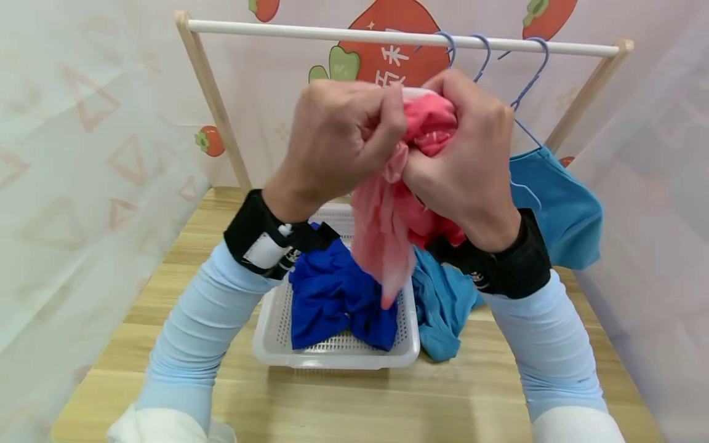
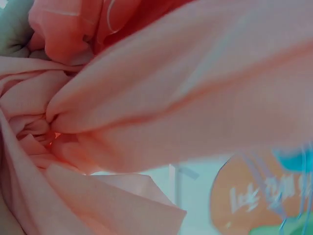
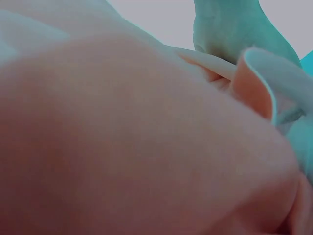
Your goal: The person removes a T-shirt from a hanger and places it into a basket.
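Note:
Held up before the rack is a bunched pink cloth garment (image 1: 382, 227), its loose end hanging down over the basket. My left hand (image 1: 346, 135) grips it from the left with curled fingers. From the other side, my right hand (image 1: 468, 160) grips a redder bundle of the same fabric, close against the left. In the left wrist view the pink garment (image 2: 195, 107) is gathered into tight folds near the hands. Cloth fills most of the right wrist view and hides the right fingers there. The garment's kind cannot be made out.
A white rail (image 1: 310, 31) on wooden posts carries blue hangers (image 1: 540, 67); a blue garment (image 1: 565, 209) hangs at the right. Below, a white basket (image 1: 338, 360) contains dark blue clothing (image 1: 338, 289). Teal cloth (image 1: 443, 307) lies beside it on the wooden table (image 1: 177, 301).

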Demonstrator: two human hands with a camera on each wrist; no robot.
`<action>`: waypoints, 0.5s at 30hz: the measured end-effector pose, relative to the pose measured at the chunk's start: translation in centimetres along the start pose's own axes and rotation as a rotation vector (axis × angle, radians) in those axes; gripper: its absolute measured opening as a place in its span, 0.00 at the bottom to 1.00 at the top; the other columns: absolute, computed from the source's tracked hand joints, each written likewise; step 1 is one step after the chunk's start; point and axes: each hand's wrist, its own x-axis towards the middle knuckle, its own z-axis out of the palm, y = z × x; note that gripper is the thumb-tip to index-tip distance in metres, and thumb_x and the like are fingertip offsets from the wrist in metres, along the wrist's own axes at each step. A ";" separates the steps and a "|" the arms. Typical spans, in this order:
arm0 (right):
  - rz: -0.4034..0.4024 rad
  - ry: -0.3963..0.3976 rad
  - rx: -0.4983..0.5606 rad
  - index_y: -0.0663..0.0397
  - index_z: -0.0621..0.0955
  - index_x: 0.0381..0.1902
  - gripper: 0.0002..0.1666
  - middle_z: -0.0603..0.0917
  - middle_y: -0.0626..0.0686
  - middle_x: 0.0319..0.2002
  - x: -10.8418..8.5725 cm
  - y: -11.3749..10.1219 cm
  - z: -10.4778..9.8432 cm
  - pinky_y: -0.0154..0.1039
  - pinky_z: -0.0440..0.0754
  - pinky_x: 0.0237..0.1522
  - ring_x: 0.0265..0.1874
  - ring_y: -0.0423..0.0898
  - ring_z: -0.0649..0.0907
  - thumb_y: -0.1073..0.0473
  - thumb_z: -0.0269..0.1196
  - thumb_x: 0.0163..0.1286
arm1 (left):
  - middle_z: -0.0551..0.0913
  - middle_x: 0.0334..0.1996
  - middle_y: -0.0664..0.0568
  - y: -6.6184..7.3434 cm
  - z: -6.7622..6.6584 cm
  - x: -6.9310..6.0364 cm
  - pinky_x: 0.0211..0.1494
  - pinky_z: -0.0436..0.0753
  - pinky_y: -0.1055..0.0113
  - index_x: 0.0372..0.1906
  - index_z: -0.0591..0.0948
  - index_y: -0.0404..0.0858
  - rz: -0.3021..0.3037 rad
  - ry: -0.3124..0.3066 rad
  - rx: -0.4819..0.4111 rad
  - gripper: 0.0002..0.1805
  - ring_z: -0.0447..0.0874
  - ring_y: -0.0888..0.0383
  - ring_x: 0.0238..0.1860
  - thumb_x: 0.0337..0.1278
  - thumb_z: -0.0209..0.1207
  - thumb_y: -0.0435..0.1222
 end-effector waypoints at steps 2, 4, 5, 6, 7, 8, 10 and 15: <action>-0.034 0.005 0.015 0.72 0.81 0.46 0.24 0.88 0.64 0.38 0.8 -0.6 0.7 0.23 0.81 0.41 0.34 0.49 0.87 0.55 0.69 0.64 | 0.74 0.13 0.44 -0.3 -1.2 0.1 0.24 0.62 0.69 0.16 0.74 0.33 0.002 0.027 0.025 0.22 0.69 0.54 0.14 0.71 0.52 0.31; -0.039 -0.011 0.026 0.72 0.81 0.46 0.23 0.88 0.63 0.38 1.1 -1.0 1.5 0.27 0.83 0.41 0.34 0.49 0.88 0.55 0.69 0.65 | 0.72 0.12 0.44 -0.6 -1.8 -0.2 0.24 0.59 0.69 0.15 0.73 0.33 -0.016 0.042 0.048 0.23 0.65 0.54 0.14 0.71 0.52 0.31; -0.027 -0.024 0.033 0.71 0.81 0.47 0.23 0.88 0.62 0.39 1.1 -1.0 2.0 0.29 0.85 0.42 0.35 0.49 0.88 0.56 0.69 0.65 | 0.71 0.12 0.44 -0.8 -1.9 -0.7 0.24 0.58 0.69 0.14 0.72 0.33 -0.029 0.040 0.052 0.23 0.64 0.55 0.13 0.70 0.51 0.31; -0.007 -0.041 0.034 0.70 0.81 0.47 0.22 0.88 0.62 0.38 0.9 -0.9 2.5 0.32 0.85 0.40 0.33 0.49 0.88 0.57 0.70 0.65 | 0.70 0.11 0.45 -1.1 -1.9 -1.2 0.23 0.57 0.69 0.14 0.72 0.33 -0.048 0.036 0.057 0.23 0.62 0.55 0.13 0.70 0.51 0.31; 0.018 -0.064 0.039 0.70 0.81 0.47 0.21 0.88 0.62 0.37 0.7 -0.8 3.1 0.34 0.86 0.38 0.32 0.49 0.87 0.57 0.70 0.64 | 0.69 0.11 0.45 -1.4 -1.8 -1.9 0.23 0.56 0.69 0.14 0.71 0.34 -0.071 0.027 0.064 0.23 0.61 0.56 0.13 0.71 0.51 0.32; 0.045 -0.088 0.045 0.69 0.81 0.46 0.20 0.87 0.61 0.35 0.3 -0.5 3.8 0.37 0.85 0.35 0.30 0.49 0.86 0.58 0.69 0.64 | 0.68 0.11 0.46 -1.7 -1.5 -2.8 0.23 0.55 0.69 0.13 0.70 0.34 -0.097 0.015 0.068 0.24 0.60 0.56 0.13 0.71 0.51 0.32; 0.094 -0.143 0.047 0.66 0.81 0.47 0.20 0.86 0.60 0.34 -0.9 0.7 5.6 0.40 0.83 0.32 0.29 0.49 0.84 0.57 0.70 0.63 | 0.69 0.11 0.47 -2.6 -0.7 -5.2 0.22 0.58 0.68 0.14 0.71 0.36 -0.172 -0.040 0.060 0.24 0.62 0.57 0.14 0.72 0.50 0.34; 0.331 -0.626 0.042 0.53 0.65 0.79 0.48 0.80 0.59 0.64 -5.5 5.3 8.8 0.49 0.86 0.52 0.59 0.53 0.82 0.50 0.71 0.66 | 0.89 0.48 0.46 -4.7 1.9 -12.5 0.62 0.76 0.48 0.51 0.88 0.43 -0.536 -0.628 -0.011 0.25 0.85 0.46 0.53 0.81 0.46 0.54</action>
